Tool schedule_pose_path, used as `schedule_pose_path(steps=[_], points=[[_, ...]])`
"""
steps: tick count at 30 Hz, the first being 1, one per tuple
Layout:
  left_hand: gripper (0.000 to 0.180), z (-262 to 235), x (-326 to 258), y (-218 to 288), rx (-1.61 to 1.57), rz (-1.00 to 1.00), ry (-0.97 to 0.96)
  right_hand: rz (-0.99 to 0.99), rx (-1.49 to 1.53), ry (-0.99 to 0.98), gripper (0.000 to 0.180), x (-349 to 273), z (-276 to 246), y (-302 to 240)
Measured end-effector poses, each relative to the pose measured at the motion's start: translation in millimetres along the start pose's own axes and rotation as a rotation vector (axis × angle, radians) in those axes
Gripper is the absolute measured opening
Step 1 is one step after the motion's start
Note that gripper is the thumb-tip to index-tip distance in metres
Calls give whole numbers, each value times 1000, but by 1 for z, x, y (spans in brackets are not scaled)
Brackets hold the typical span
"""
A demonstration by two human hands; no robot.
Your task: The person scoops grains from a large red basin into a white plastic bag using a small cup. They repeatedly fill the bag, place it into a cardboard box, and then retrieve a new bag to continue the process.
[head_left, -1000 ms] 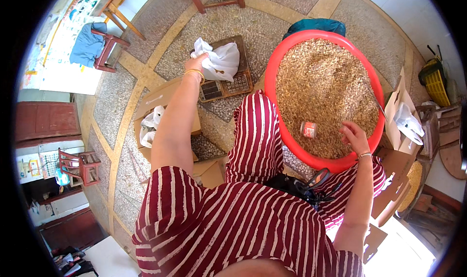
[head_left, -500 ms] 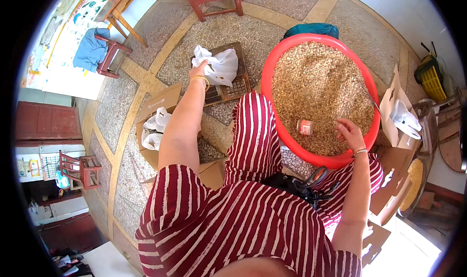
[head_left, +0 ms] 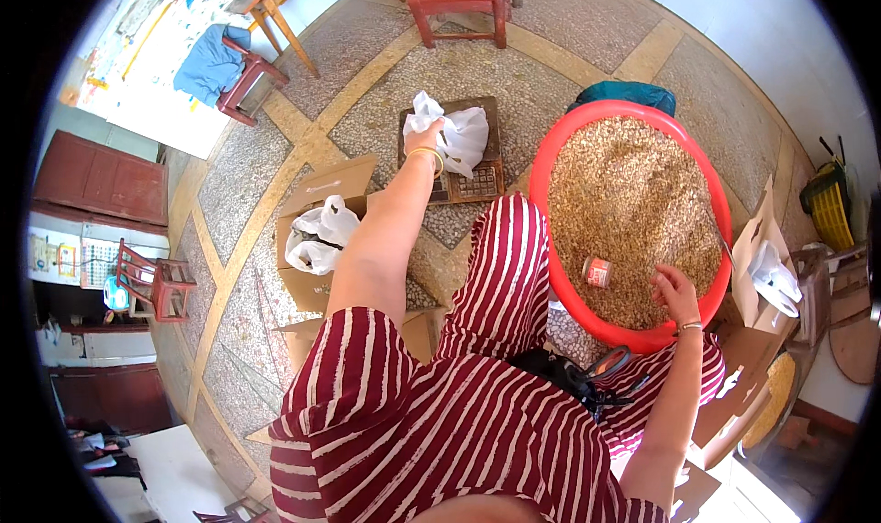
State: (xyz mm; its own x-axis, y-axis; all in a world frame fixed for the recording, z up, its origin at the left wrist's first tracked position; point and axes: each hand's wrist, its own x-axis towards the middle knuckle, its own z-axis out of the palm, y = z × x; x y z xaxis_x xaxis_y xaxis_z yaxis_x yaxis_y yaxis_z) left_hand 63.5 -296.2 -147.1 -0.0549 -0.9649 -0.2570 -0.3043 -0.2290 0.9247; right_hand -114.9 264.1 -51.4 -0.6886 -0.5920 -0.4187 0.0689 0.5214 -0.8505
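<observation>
My left hand [head_left: 424, 140] is closed on the gathered top of a white plastic bag [head_left: 466, 139]. The bag rests on a dark wooden tray-like frame [head_left: 496, 119] on the floor, whose front part has a grid of small cells. On my right, my right hand [head_left: 674, 289] hovers over a large red basin [head_left: 541, 170] filled with light brown, grain-like bits [head_left: 633, 193]. Its fingers are loosely bent and apart, with nothing visible in them. A small tin-like container [head_left: 597, 272] with a red and white label lies tilted on the bits, left of that hand.
Left of my knee, an open cardboard box [head_left: 307, 289] holds white plastic bags [head_left: 321, 234]. Another carton [head_left: 748, 275] with a white bag [head_left: 774, 280] stands right of the basin. A teal bag [head_left: 629, 94] lies behind the basin. A red wooden chair [head_left: 459, 0] stands farther back.
The view has swung left, so the surroundings appear farther right and lower. My left hand keeps hold of the bag on the frame. My right hand stays above the basin.
</observation>
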Motion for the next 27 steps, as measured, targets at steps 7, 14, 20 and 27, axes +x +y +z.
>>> schedule_pose_path(steps=[7,14,20,27], points=[[63,12,-22,26,22,-80,-48,36,0,20,29,-3,-5,3],[67,9,-35,38,-54,-77,-75,44,36,17,30,-2,-3,1],[63,2,-11,21,-132,-63,-82,37,2,-6,30,-1,0,-3],[65,18,-1,9,-386,-108,-243,44,-5,23,30,-1,0,-2]])
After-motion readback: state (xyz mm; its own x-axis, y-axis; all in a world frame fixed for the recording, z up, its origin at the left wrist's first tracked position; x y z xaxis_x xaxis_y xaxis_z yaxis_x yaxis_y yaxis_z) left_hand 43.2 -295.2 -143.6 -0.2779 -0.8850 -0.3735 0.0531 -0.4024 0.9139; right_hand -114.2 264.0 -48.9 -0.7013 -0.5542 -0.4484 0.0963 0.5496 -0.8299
